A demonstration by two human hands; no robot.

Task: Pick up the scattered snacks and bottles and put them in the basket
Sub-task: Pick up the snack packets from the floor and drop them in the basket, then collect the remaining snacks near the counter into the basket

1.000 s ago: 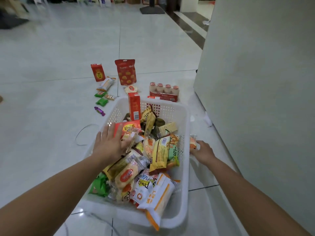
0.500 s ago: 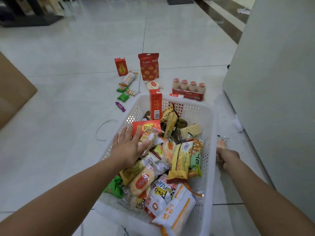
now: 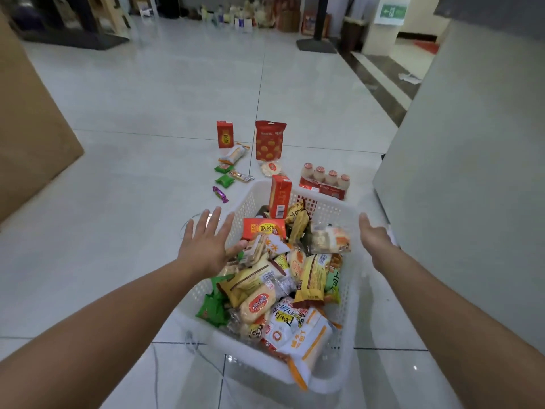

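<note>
Basket [image 3: 326, 211] of white perforated plastic, on the tiled floor between the person's forearms and heaped with snack packets; its bottom and lower layers are hidden under the top wrappers, and most of the small print is too blurred to read. A white and orange bag [image 3: 306, 340] overhangs and hides part of the near rim. The left hand [image 3: 206, 246] hovers over the left rim with its fingers spread wide, holding nothing; whether its thumb touches the packets cannot be told. The right hand [image 3: 373, 234], also slack and without a load, is just beside the right rim, its fingers foreshortened. A red carton [image 3: 279, 196] stands upright against the far wall inside, and a clear-wrapped packet [image 3: 330, 239] lies on top of the heap. On the floor beyond are a four-bottle pack [image 3: 324, 183], its lower edge cut off by the rim, a red pouch [image 3: 269, 141], a red box [image 3: 225, 134], a round cracker packet [image 3: 269, 169], two green sweets [image 3: 224, 180] and a purple sweet [image 3: 220, 194]. Goods along the far wall are too small to identify.
</note>
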